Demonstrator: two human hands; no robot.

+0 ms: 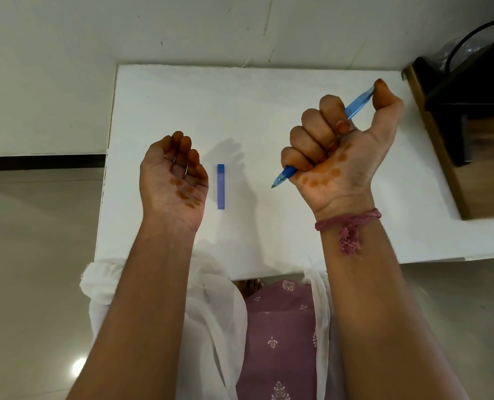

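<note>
My right hand (338,148) is raised above the white table (182,96), palm toward me, with its fingers curled round a blue pen (358,103). The pen's tip sticks out below the fist and points down-left; my thumb presses on its top end. My left hand (173,174) is held palm up over the table's left part, fingers loosely curled. A thin wire-like thing lies across its fingers, too small to identify. A small blue rectangular case (221,186) lies flat on the table between my two hands, touched by neither.
A dark wooden cabinet (453,116) with a black object and cable on it stands against the table's right side. A white wall runs behind the table. Tiled floor lies to the left. My lap, in purple and white cloth, is under the near edge.
</note>
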